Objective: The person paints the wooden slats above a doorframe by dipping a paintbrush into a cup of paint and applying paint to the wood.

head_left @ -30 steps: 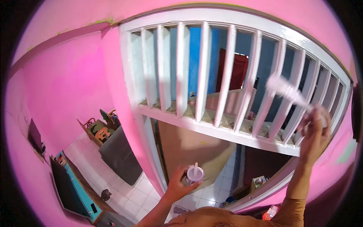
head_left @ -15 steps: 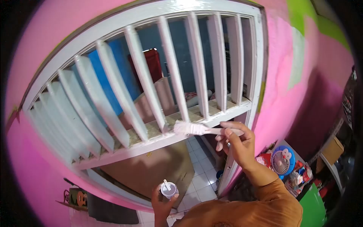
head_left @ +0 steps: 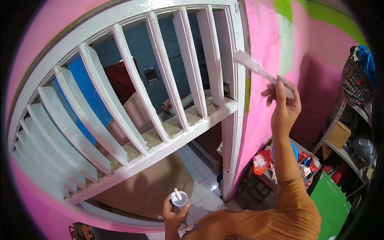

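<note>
My right hand grips a paintbrush by its handle, raised to the upper right. The brush's whitish bristles are at the right upright of the white window frame; whether they touch it I cannot tell. Low in the middle, my left hand is closed around a small cup of pale paint. A short light stick leans inside the cup. White slats stand in a row across the frame, above a white bottom rail.
Pink wall with green patches adjoins the frame. Behind the slats are a blue panel and a red cloth. At right stand a cluttered table, a green board and a loaded shelf. A brown door panel is below.
My right hand has lifted the paintbrush from the bottom rail up to the right upright. The view has turned rightward. My left hand still holds the cup low down.
</note>
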{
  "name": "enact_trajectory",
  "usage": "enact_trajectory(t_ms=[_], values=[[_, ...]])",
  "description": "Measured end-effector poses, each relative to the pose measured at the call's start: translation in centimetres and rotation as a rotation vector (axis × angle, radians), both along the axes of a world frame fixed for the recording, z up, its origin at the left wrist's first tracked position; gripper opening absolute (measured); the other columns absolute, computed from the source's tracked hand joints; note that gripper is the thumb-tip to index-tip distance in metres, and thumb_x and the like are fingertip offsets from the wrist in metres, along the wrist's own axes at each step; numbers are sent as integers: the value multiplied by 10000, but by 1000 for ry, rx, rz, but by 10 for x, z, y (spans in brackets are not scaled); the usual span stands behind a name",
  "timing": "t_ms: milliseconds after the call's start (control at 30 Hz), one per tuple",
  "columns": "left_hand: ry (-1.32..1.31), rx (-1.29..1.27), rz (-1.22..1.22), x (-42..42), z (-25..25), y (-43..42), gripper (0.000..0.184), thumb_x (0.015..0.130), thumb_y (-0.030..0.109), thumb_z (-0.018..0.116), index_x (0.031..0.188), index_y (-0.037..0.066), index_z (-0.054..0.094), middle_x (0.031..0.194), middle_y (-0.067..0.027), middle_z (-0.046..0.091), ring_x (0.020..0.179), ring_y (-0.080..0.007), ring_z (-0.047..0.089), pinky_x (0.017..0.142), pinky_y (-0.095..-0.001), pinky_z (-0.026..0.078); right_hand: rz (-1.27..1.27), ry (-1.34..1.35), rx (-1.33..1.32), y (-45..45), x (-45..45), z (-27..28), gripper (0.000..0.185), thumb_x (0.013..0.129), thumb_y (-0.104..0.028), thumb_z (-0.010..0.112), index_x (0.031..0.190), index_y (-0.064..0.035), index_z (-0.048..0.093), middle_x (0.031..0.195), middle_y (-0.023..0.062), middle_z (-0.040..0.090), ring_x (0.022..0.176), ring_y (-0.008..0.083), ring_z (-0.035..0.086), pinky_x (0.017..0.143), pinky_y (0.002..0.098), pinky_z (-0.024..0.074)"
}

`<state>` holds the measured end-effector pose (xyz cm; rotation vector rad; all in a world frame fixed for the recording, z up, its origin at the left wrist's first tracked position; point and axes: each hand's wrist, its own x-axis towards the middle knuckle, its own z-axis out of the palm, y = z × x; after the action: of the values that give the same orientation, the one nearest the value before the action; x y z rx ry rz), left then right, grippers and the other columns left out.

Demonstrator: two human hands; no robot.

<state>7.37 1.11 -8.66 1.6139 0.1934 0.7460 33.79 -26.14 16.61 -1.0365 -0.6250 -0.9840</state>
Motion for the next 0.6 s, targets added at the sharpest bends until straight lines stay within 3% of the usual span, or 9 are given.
enact_trajectory(t_ms=[333,433,600], values=[[58,-32,-46,15,-2,0,696,731,39,867,1314,-33,494,1238,-127,561,1169,-225,571,1027,-364,456,-212,-284,-150,12,61,90,221,1007,-93,623,1175,50,638,948,125,733,805,149,715,612,222,489],[25,46,-44,19,-2,0,700,736,31,861,1324,-33,486,1243,-129,563,1170,-228,569,1026,-362,455,-299,-235,-227,9,66,69,195,999,-92,633,1159,18,645,923,114,737,758,118,710,590,211,499],[15,-74,-84,21,-11,2,694,740,6,850,1327,-34,483,1261,-135,559,1177,-231,566,1033,-368,450,-440,-213,-441,-5,48,4,151,949,-13,658,1099,-1,654,889,95,731,701,121,704,577,224,521]])
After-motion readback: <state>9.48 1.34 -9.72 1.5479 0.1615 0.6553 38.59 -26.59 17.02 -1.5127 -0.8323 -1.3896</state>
